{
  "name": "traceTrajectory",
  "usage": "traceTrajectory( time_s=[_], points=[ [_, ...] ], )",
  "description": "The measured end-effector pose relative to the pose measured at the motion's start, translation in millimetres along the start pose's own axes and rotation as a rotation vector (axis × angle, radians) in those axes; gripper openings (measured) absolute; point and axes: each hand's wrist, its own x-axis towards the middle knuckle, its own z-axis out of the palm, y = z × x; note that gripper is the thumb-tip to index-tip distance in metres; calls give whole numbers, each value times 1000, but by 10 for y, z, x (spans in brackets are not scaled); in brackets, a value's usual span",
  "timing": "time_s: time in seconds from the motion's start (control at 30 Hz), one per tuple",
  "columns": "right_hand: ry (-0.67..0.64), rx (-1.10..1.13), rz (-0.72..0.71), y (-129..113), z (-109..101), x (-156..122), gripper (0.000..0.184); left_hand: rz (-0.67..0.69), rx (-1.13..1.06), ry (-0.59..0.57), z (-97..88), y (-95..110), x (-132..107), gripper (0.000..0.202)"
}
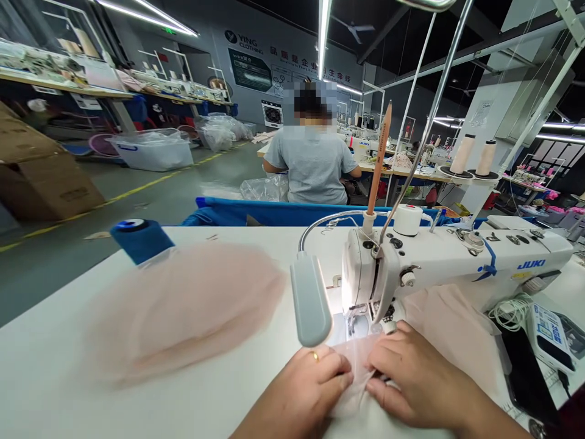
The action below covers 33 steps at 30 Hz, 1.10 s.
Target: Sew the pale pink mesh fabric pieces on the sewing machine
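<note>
My left hand (pixel 307 384), a ring on one finger, and my right hand (pixel 411 375) both pinch a thin pale pink piece of fabric (pixel 359 366) on the white table, just in front of the presser foot (pixel 386 323) of a white Juki sewing machine (pixel 457 262). The fingers of both hands are pressed together on the fabric, thumbs nearly touching. More pink fabric (pixel 450 323) lies under the machine arm behind my right hand. A grey gooseneck lamp (pixel 311 299) hangs just above my left hand.
A pile of sheer pink tulle pieces (pixel 183 311) lies on the table (pixel 68 366) to the left, a blue thread cone (pixel 141 239) behind it. A control box (pixel 551 332) sits at right. A person in a grey shirt (pixel 313 164) sits ahead, back turned.
</note>
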Motion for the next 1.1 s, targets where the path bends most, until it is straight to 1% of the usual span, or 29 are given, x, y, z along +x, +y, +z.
traceTrajectory(
  time_s=[0.17, 0.23, 0.27, 0.3, 0.37, 0.4, 0.43, 0.5, 0.53, 0.6, 0.67, 0.73, 0.8, 0.87, 0.93, 0.97, 1.1],
  points=[
    [11, -42, 55, 28, 31, 3, 17, 2, 13, 12, -51, -44, 137, 33],
    [15, -29, 82, 36, 33, 0, 17, -24, 13, 19, -46, -66, 163, 31],
    [19, -18, 92, 41, 38, 1, 20, -41, 16, 24, -39, -79, 167, 30],
    [26, -7, 93, 46, 48, 6, 26, -56, 16, 31, -33, -93, 166, 29],
    [47, 7, 81, 57, 93, 27, 45, -94, -5, 7, -35, -115, 163, 29],
    [60, 3, 72, 63, 126, 42, 49, -117, -31, -7, -44, -124, 165, 28],
    [74, -8, 61, 69, 165, 60, 44, -146, -69, -30, -59, -131, 171, 28],
    [124, -31, 47, 77, 242, 97, 17, -221, -162, -79, -96, -147, 192, 27],
    [164, -29, 52, 79, 273, 113, 8, -262, -207, -102, -114, -156, 207, 27],
    [264, 27, 83, 76, 308, 142, 16, -335, -270, -135, -143, -178, 238, 27],
    [346, 127, 132, 66, 308, 166, 18, -395, -301, -155, -166, -195, 275, 29],
    [386, 207, 166, 56, 290, 185, 19, -442, -316, -185, -192, -198, 316, 31],
    [400, 244, 164, 51, 271, 196, 19, -461, -314, -201, -223, -186, 356, 34],
    [399, 245, 145, 53, 260, 192, 20, -437, -296, -187, -245, -167, 376, 37],
    [371, 209, 120, 57, 252, 166, 19, -367, -261, -149, -244, -150, 356, 38],
    [336, 175, 92, 57, 247, 145, 18, -318, -242, -137, -233, -141, 329, 37],
    [128, 4, -58, 20, 204, 45, 13, -128, -172, -120, -144, -97, 137, 32]
  ],
)
